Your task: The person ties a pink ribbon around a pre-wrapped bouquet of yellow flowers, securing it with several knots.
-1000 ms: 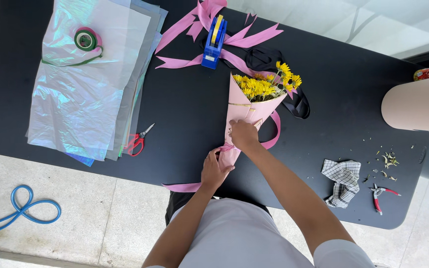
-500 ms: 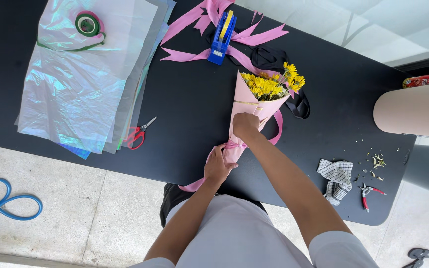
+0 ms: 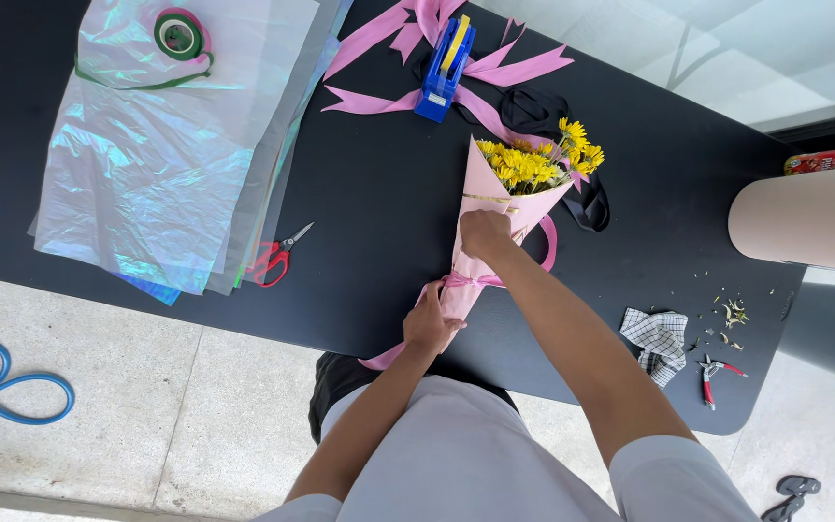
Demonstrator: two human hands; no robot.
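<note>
The right hand (image 3: 483, 233) grips the pink-wrapped bouquet (image 3: 504, 208) mid-cone; the left hand (image 3: 431, 326) pinches its pink ribbon (image 3: 464, 281) nearer. Red scissors (image 3: 273, 258) lie left.

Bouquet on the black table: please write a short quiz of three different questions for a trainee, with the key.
1. True or false: the right hand rests on the middle of the pink bouquet.
2. Which lies nearest the scissors? A) the clear sheets B) the pliers C) the checked cloth
3. Fill in: the left hand is at the bouquet's narrow end, by a pink ____ tied around it.

Key: 1 true; 2 A; 3 ribbon.
</note>
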